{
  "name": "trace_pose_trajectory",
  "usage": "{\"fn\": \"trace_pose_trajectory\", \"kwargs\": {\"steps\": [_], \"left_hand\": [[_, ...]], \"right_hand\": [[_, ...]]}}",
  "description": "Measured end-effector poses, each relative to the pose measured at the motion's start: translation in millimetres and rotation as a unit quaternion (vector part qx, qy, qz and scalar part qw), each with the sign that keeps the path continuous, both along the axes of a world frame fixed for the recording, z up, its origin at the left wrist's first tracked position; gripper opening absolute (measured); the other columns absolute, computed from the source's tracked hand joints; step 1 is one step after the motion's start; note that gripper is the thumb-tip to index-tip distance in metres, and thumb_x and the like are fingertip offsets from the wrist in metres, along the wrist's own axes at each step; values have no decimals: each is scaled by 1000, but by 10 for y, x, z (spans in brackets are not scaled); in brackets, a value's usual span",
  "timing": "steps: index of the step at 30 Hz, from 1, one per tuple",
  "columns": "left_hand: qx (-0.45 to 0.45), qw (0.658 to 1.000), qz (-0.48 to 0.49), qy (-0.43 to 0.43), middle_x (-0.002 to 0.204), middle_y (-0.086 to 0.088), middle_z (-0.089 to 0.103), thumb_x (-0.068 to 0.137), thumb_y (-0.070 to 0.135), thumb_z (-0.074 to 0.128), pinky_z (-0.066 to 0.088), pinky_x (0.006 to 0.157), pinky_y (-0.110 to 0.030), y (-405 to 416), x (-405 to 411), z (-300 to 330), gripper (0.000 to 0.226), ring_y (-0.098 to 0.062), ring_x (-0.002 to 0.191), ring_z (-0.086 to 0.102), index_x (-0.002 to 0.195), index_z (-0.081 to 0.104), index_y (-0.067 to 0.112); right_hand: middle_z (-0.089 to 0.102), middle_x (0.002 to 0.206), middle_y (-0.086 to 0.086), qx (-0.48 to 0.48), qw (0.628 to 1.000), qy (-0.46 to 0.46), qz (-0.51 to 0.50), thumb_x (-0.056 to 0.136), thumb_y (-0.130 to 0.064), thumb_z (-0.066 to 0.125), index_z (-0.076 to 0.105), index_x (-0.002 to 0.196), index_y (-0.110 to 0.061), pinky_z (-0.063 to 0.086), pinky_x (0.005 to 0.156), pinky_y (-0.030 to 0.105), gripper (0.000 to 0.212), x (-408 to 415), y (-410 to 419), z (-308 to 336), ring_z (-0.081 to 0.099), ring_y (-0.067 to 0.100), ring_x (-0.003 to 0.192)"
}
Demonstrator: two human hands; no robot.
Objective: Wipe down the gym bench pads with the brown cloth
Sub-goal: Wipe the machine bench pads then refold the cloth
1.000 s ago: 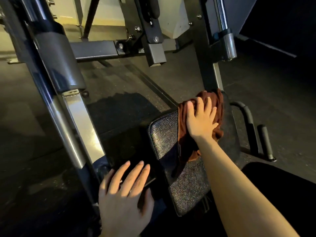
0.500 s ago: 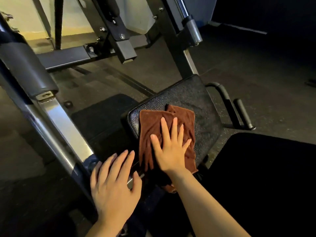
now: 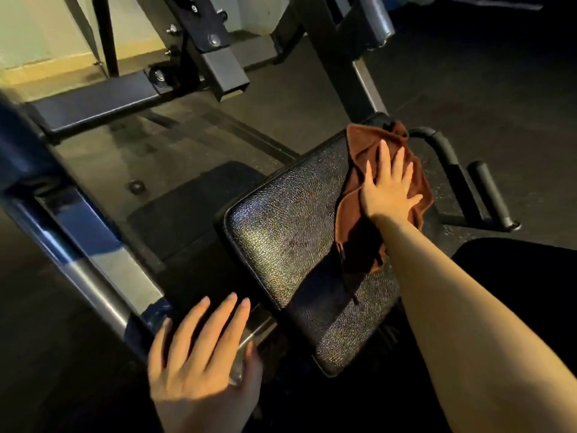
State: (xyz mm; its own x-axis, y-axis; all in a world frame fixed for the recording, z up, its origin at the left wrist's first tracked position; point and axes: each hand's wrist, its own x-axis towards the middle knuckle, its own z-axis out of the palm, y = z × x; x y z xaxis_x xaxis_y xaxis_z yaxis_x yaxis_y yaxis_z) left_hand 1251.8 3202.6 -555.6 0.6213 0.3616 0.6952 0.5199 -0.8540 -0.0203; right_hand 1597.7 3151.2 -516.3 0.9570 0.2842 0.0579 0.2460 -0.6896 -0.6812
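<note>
— Where was the cloth at that moment?

— The brown cloth lay at the far end of the black bench pad, bunched up, one corner over the pad's far edge and a loose tail trailing back toward me along the pad's right side.

— And your right hand?

— My right hand lay flat on top of the cloth, fingers straight and fanned out, palm pressing it down onto the pad. I pinched nothing; the cloth was only under my palm.

— What about the other one?

— My left hand was near me, to the left of the pad's near corner, fingers straight and slightly spread, palm down over the shiny metal bar of the frame. I couldn't tell whether it was touching the bar or was just above it.

— Anything else close by?

— A black padded handle stood just to the right of the pad, beside the cloth, and the dark floor lay beyond.
</note>
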Motion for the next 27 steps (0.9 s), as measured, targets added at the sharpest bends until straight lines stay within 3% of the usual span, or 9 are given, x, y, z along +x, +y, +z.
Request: {"fn": "trace_pose_trajectory", "kwargs": {"steps": [3,10,14,17,21,27], "left_hand": [[-41,999,11,-5,134,7,63,85,39,50,44,101,-54,-28,13,-1,49,-20,125,54,130,66,26],[-18,999,-16,22,137,2,61,90,41,47,38,106,-57,-19,-5,70,54,-27,135,48,141,53,22],[-20,998,-37,36,139,0,60,90,42,47,35,108,-57,-17,-41,64,53,-28,136,47,137,59,23],[-11,997,-56,49,138,-1,61,90,41,48,32,110,-55,-14,-62,68,48,-28,135,46,131,65,25],[-13,995,-81,58,138,0,60,90,40,48,32,110,-54,-18,-86,84,45,-27,135,47,127,69,24],[-5,998,-66,3,135,5,60,89,39,51,39,107,-52,-40,-38,19,36,-23,132,50,114,76,28]], "right_hand": [[-6,167,-6,14,999,39,-26,103,-58,22,5,156,-45,-7,116,66,58,-161,0,-22,-10,22,153],[-5,167,-2,-20,998,61,-9,102,-58,21,-2,155,-45,-8,118,61,59,-1254,-296,-346,-13,22,152],[-5,167,3,-41,997,61,19,100,-59,21,-10,154,-43,-7,119,59,64,-1925,-445,-489,-15,25,152],[-4,167,4,-45,996,48,57,87,-71,7,-15,149,-45,-8,118,59,71,-2256,-511,-549,-15,27,152],[-11,166,0,-14,996,75,36,99,-63,26,-5,153,-49,-10,116,63,65,-2003,-488,-508,-19,24,151],[-7,167,-1,20,995,81,-55,99,-63,27,4,155,-47,-8,117,64,63,-1041,-464,-522,-12,23,152]]}}
